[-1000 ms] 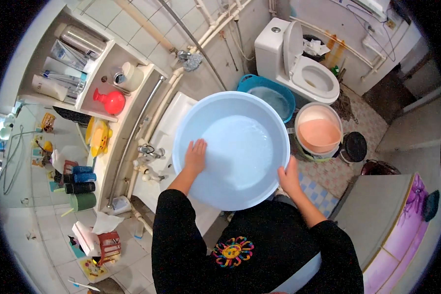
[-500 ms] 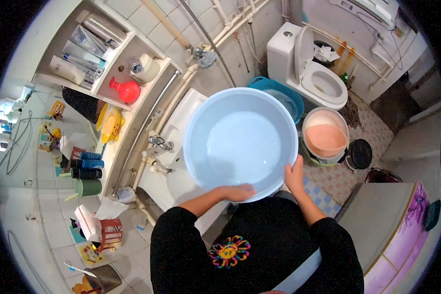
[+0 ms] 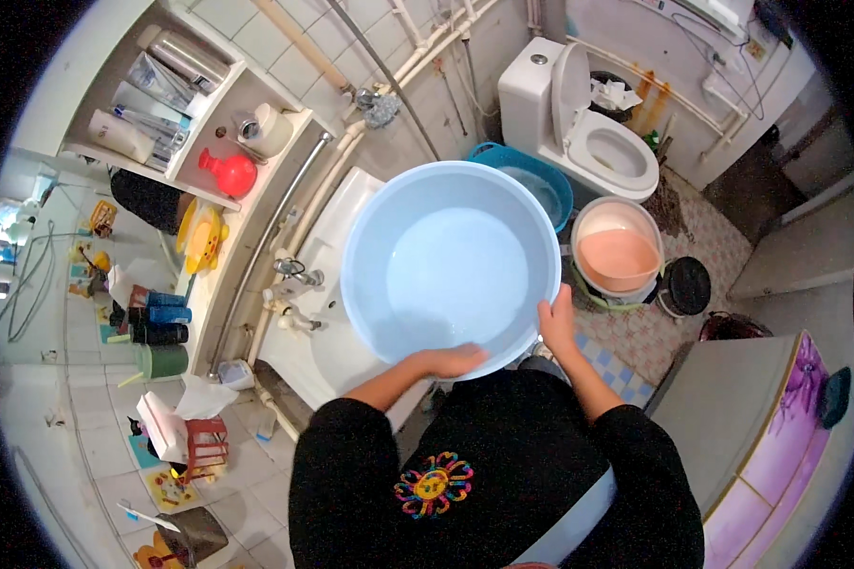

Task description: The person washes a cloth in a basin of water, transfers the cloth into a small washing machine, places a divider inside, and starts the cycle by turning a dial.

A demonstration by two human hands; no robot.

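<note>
A large round light-blue plastic basin (image 3: 451, 270) is held in front of my body, partly over the white washbasin (image 3: 289, 356). My left hand (image 3: 451, 360) grips its near rim, with fingers partly hidden by the rim. On the right side of the rim, my right hand (image 3: 557, 318) is closed with the thumb on top and the other fingers out of sight underneath. Inside, the basin shows a smooth pale bottom with small glints; whether a little water lies there I cannot tell. The washbasin taps (image 3: 299, 273) stand just left of the basin.
Beyond the basin are a teal tub (image 3: 560, 204) and a white toilet (image 3: 612, 152) with its lid raised. To the right stand a pail holding a pink basin (image 3: 620, 258), a black lidded bucket (image 3: 685, 286) and a grey-topped cabinet (image 3: 721, 417). A shelf (image 3: 256, 180) with toiletries runs along the left.
The whole view has shifted a little, so everything sits slightly further left and up. Both hands keep the same hold on the light-blue basin, which stays about level.
</note>
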